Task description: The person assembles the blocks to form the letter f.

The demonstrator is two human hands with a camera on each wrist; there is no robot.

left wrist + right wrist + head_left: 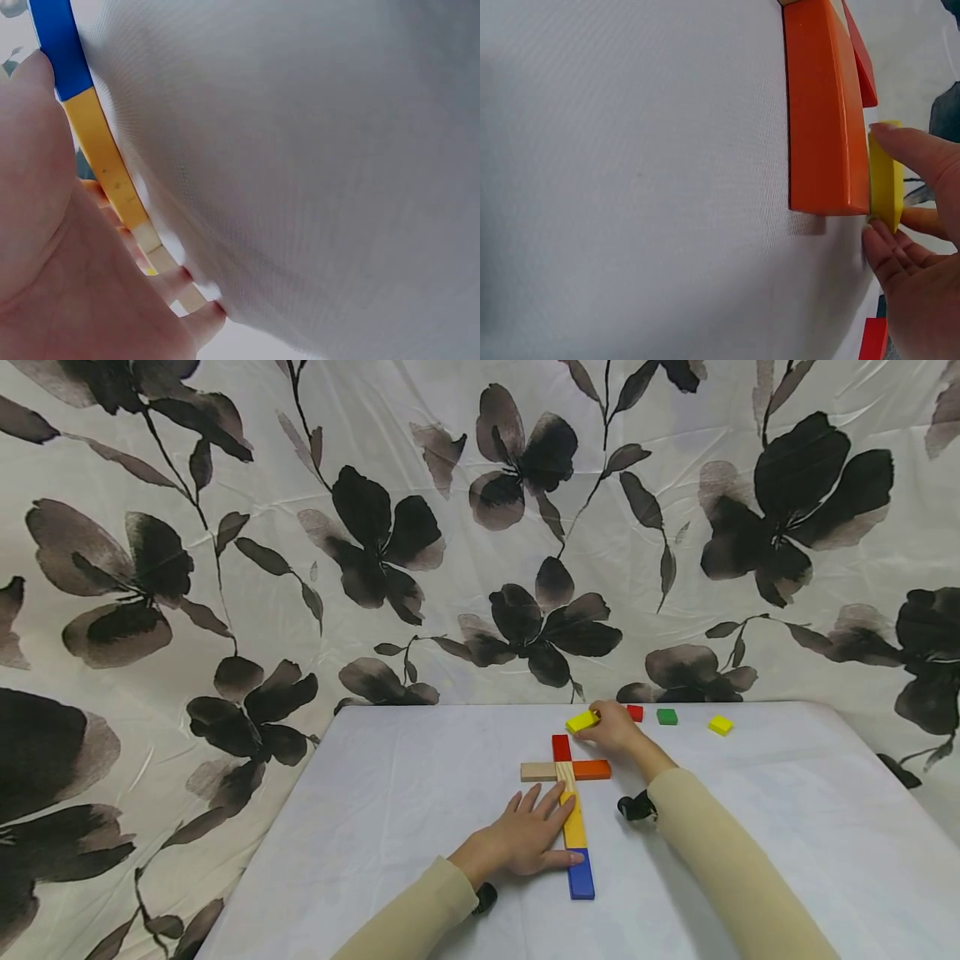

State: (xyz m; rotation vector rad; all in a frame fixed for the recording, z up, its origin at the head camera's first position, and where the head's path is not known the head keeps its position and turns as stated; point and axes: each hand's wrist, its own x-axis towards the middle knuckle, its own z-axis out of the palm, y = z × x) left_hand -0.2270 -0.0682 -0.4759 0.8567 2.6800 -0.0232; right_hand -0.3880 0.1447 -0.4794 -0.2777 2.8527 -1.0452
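Note:
Wooden blocks lie in a cross on the table: a red block [561, 747] at the far end, a plain wood block [538, 772] as left arm, an orange block [592, 769] as right arm. Below the crossing run a pale wood block [565, 772], a yellow-orange block [576, 828] and a blue block [581, 877]. My left hand [525, 837] rests over this column with fingers spread, thumb on the blue block. Just beyond the red block, my right hand [617, 727] pinches a small yellow block [582, 721] between thumb and fingers.
Along the table's far edge are a second red block [635, 713], partly behind the right hand, a green block [667, 717] and another yellow block [721, 725]. A white cloth [420, 827] covers the table. Floral fabric [420, 635] hangs behind it.

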